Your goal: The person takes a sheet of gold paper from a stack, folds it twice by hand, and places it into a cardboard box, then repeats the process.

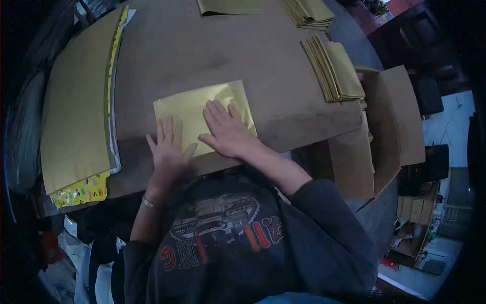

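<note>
A folded sheet of shiny gold paper [195, 109] lies flat near the table's front edge. My left hand [169, 144] rests at its lower left part, fingers spread and slightly blurred. Across the right half of the paper lies my right hand [225, 129], palm down with the fingers stretched out. Neither hand grips anything. Under the hands, parts of the paper are hidden.
A large stack of gold sheets [76, 111] lies on the table's left, over yellow printed wrapping [83, 192]. Folded gold bundles [336, 71] sit at the right edge. Another folded piece [230, 6] is at the far side. An open cardboard box [354, 162] stands beside the table.
</note>
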`<state>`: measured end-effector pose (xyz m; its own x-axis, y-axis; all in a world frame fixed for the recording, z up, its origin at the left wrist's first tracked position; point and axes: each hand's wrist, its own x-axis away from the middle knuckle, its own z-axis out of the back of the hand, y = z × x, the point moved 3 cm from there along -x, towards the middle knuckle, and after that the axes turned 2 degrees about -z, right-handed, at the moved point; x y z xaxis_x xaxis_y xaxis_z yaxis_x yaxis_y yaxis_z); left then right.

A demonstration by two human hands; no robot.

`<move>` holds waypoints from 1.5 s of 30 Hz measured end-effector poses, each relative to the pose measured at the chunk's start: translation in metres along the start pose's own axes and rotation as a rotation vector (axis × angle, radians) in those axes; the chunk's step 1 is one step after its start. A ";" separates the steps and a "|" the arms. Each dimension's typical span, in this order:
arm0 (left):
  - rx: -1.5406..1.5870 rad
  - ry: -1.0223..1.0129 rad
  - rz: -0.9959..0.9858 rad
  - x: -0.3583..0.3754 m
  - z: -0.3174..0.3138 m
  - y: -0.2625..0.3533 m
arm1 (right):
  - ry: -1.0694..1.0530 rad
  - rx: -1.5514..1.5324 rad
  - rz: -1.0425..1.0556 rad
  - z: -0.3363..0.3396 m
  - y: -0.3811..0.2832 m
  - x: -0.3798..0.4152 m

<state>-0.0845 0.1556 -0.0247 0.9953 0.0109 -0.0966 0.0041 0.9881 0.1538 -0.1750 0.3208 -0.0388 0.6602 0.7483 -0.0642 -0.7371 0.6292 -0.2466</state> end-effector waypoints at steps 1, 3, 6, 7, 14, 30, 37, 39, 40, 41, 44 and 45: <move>-0.014 0.022 -0.012 0.001 0.004 0.003 | 0.002 0.035 -0.029 0.005 0.015 0.004; -0.018 -0.037 0.008 0.001 0.004 0.004 | -0.057 0.059 -0.136 0.017 0.041 0.013; -0.063 -0.175 0.056 -0.005 0.003 0.000 | -0.088 0.129 -0.288 0.028 0.083 0.031; -0.059 -0.184 0.056 -0.004 0.003 0.001 | -0.114 0.169 -0.328 0.029 0.099 0.036; -0.069 -0.073 0.040 0.001 -0.006 -0.003 | 0.131 0.018 -0.379 0.036 0.122 0.087; 0.229 0.007 -0.293 -0.065 -0.030 0.106 | 0.256 -0.098 -0.286 0.028 0.074 0.104; 0.109 0.004 -0.309 -0.067 -0.028 0.111 | 0.299 -0.193 -0.227 0.031 0.083 0.115; 0.105 0.004 -0.312 -0.069 -0.027 0.111 | 0.288 -0.183 -0.217 0.035 0.080 0.114; 0.099 0.004 -0.312 -0.069 -0.026 0.112 | 0.251 -0.166 -0.224 0.036 0.079 0.112; 0.122 0.031 -0.303 -0.070 -0.027 0.113 | 0.271 -0.164 -0.183 0.036 0.078 0.112; 0.174 0.083 -0.291 -0.073 -0.026 0.111 | 0.251 -0.215 -0.181 0.033 0.073 0.110; 0.210 0.089 -0.283 -0.074 -0.026 0.110 | 0.266 -0.230 -0.200 0.032 0.072 0.109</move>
<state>-0.1599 0.2674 -0.0261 0.9395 -0.2365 -0.2479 0.3077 0.9007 0.3068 -0.1606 0.4545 -0.0328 0.8240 0.5163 -0.2334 -0.5585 0.6709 -0.4878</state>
